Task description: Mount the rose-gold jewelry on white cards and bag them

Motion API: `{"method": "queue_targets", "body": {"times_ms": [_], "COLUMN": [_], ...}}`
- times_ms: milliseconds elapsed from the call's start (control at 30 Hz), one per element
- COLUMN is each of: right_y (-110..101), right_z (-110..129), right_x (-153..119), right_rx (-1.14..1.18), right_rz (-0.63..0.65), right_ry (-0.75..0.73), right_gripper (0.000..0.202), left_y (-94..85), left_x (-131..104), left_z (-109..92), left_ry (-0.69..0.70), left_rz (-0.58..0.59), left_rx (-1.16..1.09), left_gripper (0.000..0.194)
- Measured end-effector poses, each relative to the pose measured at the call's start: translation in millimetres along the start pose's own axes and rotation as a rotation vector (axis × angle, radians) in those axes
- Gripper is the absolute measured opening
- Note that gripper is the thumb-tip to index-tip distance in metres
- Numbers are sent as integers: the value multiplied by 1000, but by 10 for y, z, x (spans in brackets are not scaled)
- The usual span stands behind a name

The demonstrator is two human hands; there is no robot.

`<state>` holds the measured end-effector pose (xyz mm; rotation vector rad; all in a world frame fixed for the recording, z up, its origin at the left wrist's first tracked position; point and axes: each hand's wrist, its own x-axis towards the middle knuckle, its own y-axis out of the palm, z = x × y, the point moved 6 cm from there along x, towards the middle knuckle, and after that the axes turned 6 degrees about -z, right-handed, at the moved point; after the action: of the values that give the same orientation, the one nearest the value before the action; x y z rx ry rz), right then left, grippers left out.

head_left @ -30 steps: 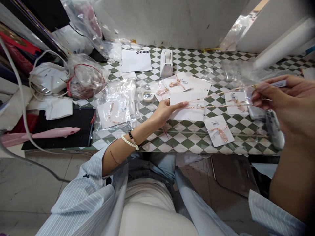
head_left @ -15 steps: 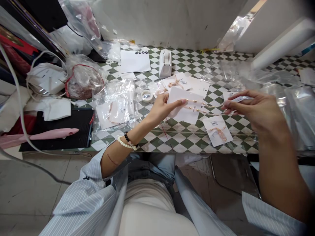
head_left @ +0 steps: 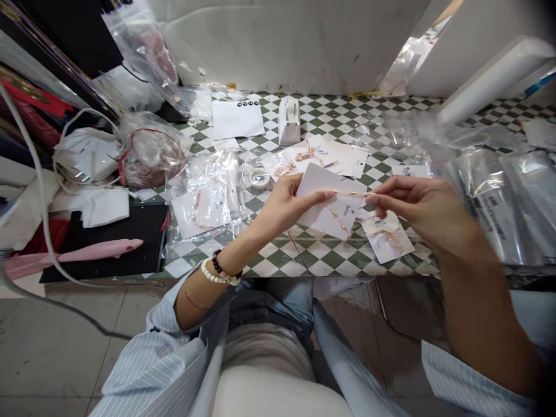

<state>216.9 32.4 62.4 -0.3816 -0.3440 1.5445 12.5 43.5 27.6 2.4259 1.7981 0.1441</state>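
My left hand grips a white jewelry card, its thumb pressed on the front over a strand of pink and gold beads. That beaded chain runs in two parts: one stretches right to my right hand, the other slants down across the card. My right hand pinches the chain's upper part just past the card's right edge. Below my right hand lies another white card with a pink and gold chain on it. Behind the held card rest more cards and a chain.
A white tape dispenser and a paper sheet are at the back of the checkered table. Clear bags with carded jewelry lie left, beside a tape roll. Plastic sleeves are at right. A pink tool lies far left.
My right hand has moved left, close to the card, drawing in the chain. One part of the chain now hangs down over the card, which has tilted.
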Motion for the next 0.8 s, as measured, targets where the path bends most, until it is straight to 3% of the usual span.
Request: {"method": "queue_targets", "body": {"times_ms": [100,233,433,633,800], "right_y": [-145,-17,278,480,818], "right_z": [336,537,460,379,161], "right_x": [-63,-71,28,38,-44], "right_rx": [-81,-17,53,204,424], "right_rz": [-124,-50,102,223,358], "right_ry": [-160,-206,-162,-50,203], "right_gripper": [22,16,16,16,24], "left_y": [56,28,-115,-174,-199], "left_x": [-263,-559,-672,-712,-708], "left_z": [-172,-234,-87,-116,-112], "left_ry": [-26,-73,-155,-102,-70], "left_rz": [-9,-54,-78,-98,-154], "left_rx": [-49,-137,-281,-256,-277], "left_gripper": [29,25,28,34,32]}}
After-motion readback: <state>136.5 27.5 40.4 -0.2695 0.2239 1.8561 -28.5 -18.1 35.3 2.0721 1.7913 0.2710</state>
